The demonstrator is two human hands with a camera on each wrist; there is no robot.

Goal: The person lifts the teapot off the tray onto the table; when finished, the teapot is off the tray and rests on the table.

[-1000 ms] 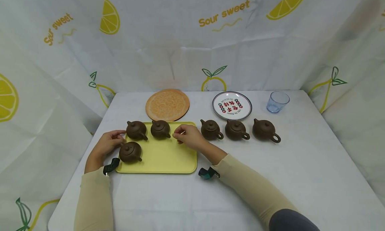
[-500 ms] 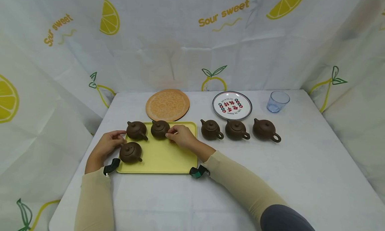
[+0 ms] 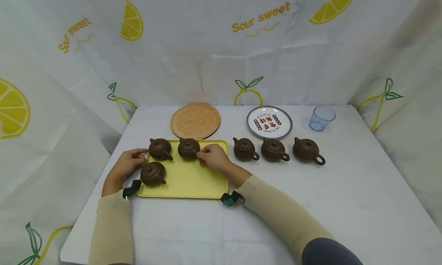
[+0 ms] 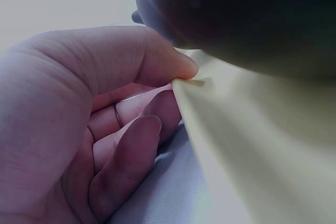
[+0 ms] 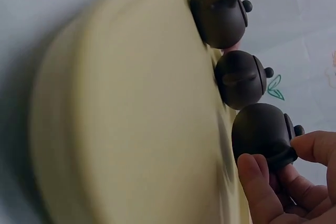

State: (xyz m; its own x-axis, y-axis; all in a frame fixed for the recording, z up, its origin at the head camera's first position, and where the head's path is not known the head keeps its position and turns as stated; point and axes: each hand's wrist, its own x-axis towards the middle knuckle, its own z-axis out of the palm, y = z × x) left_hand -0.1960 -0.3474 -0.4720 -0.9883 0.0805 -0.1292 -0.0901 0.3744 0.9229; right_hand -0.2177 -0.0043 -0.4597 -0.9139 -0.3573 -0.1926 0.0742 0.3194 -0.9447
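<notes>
My right hand (image 3: 215, 158) pinches the handle of a dark brown teapot (image 3: 188, 148) at the back of the yellow tray (image 3: 193, 182). In the right wrist view, thumb and fingers close around the looped handle of this teapot (image 5: 261, 129). My left hand (image 3: 125, 166) holds the tray's left edge; in the left wrist view, the thumb (image 4: 157, 61) lies over the rim (image 4: 184, 98) with the other fingers curled outside it. Another two brown teapots stand on the tray's left side, one at the back (image 3: 160, 148) and one in front (image 3: 152, 173).
Right of the tray, three more brown teapots stand in a row: left (image 3: 243, 149), middle (image 3: 272, 149) and right (image 3: 306, 150). Behind are a round pizza-patterned board (image 3: 195, 120), a white plate (image 3: 269, 122) with red characters, and a blue glass (image 3: 322, 118).
My right hand has moved left from beside the teapot onto its handle, and the teapot has shifted very slightly right on the tray. My left hand stays on the tray edge.
</notes>
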